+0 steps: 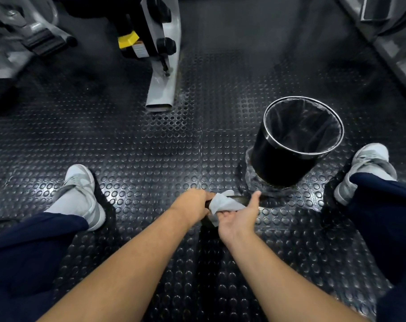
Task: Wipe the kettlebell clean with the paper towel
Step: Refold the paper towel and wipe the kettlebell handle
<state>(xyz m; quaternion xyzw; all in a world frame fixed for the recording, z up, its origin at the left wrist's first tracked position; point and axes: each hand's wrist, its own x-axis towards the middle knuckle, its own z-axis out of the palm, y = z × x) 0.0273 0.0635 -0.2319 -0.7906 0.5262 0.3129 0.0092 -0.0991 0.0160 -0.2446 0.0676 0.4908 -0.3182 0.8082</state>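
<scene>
White towel (pixel 224 203) is bunched over the handle (pixel 243 199) of the kettlebell (pixel 206 223), which sits on the floor (pixel 151 147) between the left shoe (pixel 81 189) and right shoe (pixel 369 163), on the near side of the bin. The left hand (pixel 192 203) is curled round the handle's left end. The right hand (pixel 240 217) lies palm up with thumb raised, its fingers bent up under the towel and pinching it to the handle.

Step in hand, judged: wiping the handle.
- Hold the left grip firm so the kettlebell does not rock.
- Wrap the towel fully round the bar, not just over the top.
- Draw it toward the right end in one pass.
- Move the left hand and wipe the patch it now covers.
- Turn to a fresh face of the towel before doing the body.
- Underside of the handle probably needs the most pressure.

Hard to make out:
- Kettlebell body is almost wholly under the two hands. Only a dark sliver shows below the towel, and black on black floor loses its outline.
- How dirty it is, and whether the towel is damp: cannot tell.
- Bin (pixel 285 163) beyond is lined; its inside is too dark to read.
- Farther off, a grey machine leg (pixel 162 84) and other frames are cut by the top edge. The label near the yellow part is unreadable.
</scene>
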